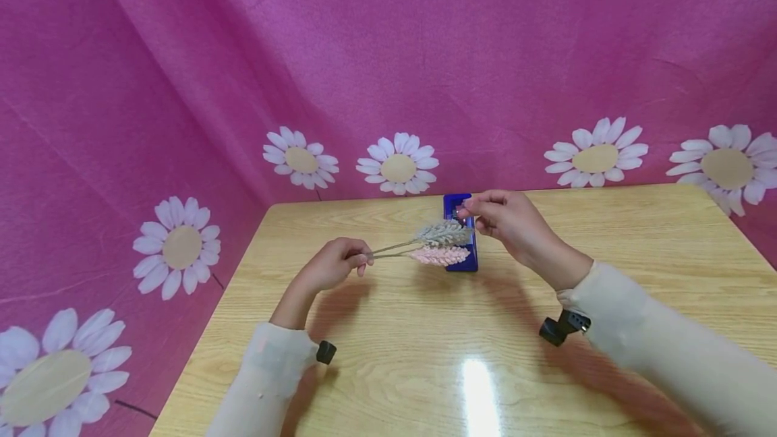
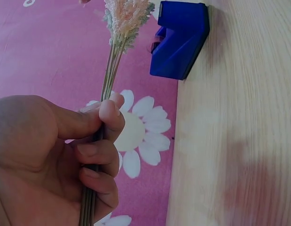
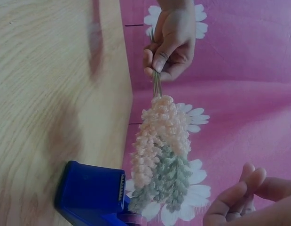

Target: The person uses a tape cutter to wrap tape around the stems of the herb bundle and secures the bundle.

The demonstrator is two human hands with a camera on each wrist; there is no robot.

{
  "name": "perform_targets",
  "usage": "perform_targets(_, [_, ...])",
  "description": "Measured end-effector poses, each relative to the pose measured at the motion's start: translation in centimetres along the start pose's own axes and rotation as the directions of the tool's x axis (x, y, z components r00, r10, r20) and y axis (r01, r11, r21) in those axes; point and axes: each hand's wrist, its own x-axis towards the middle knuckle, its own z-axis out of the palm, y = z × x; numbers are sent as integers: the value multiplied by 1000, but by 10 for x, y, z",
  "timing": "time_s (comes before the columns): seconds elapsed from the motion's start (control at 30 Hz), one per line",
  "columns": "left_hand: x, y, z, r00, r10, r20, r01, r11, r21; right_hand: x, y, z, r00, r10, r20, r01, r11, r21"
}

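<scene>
A bunch of artificial flower spikes (image 1: 440, 255), some pink and some grey-green, lies sideways above the table. My left hand (image 1: 336, 263) grips its thin stems (image 2: 110, 75), with the fingers curled round them. To the right, my right hand (image 1: 512, 224) is close to the flower heads. In the right wrist view, the right hand (image 3: 251, 202) has loosely bent fingers with the tips near the thumb; I see nothing between them. A blue tape dispenser (image 2: 178, 42) stands below and behind the heads, which partly cover it in the head view.
The wooden table (image 1: 388, 342) lies under both hands. A pink cloth (image 1: 425, 52) printed with white daisies hangs along its back and left edges. Each wrist carries a black camera (image 1: 326, 353).
</scene>
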Motion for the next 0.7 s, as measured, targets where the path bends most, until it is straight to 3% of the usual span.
perform_targets(0.2, [5, 13, 7, 998, 26, 57, -26, 1000, 6, 1, -3, 1, 1000, -7, 12, 7, 1000, 10])
perform_targets(0.47, [20, 28, 23, 993, 73, 94, -80, 994, 77, 3, -4, 3, 1000, 16, 7, -16, 1000, -22])
perform_targets(0.7, [35, 42, 40, 990, 73, 123, -87, 990, 115, 3, -6, 7, 1000, 29, 5, -28, 998, -53])
